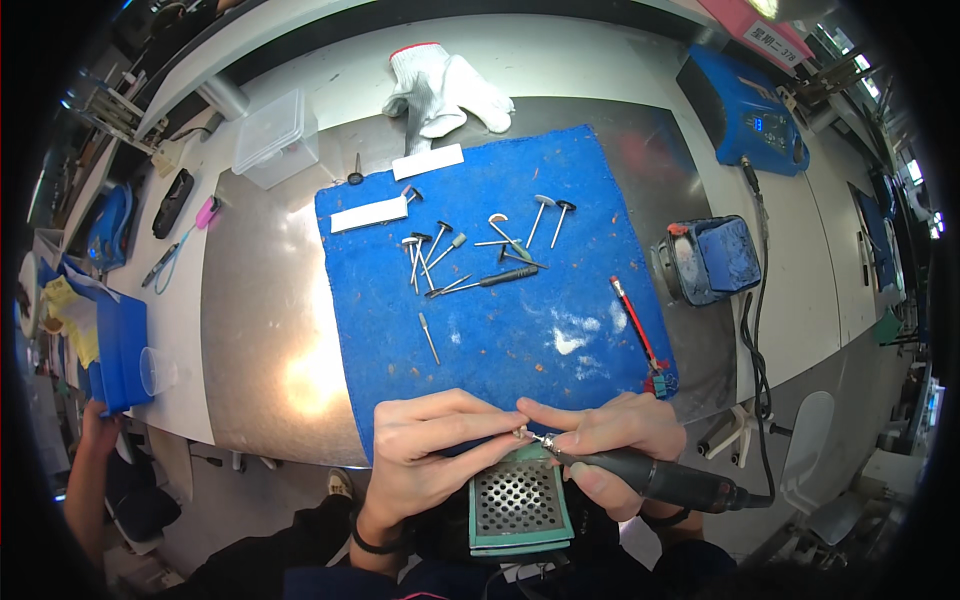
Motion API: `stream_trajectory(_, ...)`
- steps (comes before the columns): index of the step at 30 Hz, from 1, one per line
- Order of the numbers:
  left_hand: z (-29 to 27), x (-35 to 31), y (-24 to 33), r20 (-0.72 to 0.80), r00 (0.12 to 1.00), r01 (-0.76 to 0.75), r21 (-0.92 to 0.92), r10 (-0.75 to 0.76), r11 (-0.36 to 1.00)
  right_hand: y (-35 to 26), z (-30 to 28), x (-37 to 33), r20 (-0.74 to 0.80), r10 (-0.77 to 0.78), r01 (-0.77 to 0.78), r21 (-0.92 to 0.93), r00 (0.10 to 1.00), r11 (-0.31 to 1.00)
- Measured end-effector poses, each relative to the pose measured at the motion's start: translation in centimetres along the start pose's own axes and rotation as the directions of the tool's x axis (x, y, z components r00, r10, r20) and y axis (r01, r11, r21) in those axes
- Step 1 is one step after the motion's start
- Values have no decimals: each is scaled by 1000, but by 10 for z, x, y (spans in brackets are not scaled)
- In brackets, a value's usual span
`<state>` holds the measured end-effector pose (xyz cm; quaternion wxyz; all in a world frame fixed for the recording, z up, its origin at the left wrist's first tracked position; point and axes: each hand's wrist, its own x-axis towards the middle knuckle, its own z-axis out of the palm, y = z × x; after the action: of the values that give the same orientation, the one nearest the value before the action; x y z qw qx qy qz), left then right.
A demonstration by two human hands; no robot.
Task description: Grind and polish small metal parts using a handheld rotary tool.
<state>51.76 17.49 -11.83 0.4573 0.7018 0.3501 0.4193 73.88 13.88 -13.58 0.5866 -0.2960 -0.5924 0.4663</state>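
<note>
- Head view: the left hand [425, 445] pinches a small piece [521, 432] between its fingertips, too small to identify.
- The right hand [620, 435] grips a black handpiece [680, 484], its metal tip pointing left, at or just beside the piece; contact is unclear.
- So the piece sits between both hands, above a green-framed perforated plate [520, 546], nearer the person than the blue cloth [480, 375] on the desk [262, 340].
</note>
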Motion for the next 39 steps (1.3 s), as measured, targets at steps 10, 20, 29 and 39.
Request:
stream_trajectory(10,0,-1,-2,-3,1000,-9,-4,9,1000,-3,-2,-2,10,59,-59,20,998,998)
stream_trajectory(20,0,0,0,10,1000,-3,31,3,1000,0,-1,0,19,-8,7,28,1000,1000)
stream_trajectory(29,-1,-2,2,1,1000,4,11,-4,1000,-4,-2,1,56,2,-5,43,998,999)
stream_trajectory(39,0,-2,0,8,1000,-1,12,1,1000,-2,-2,0,21,18,-18,30,1000,999)
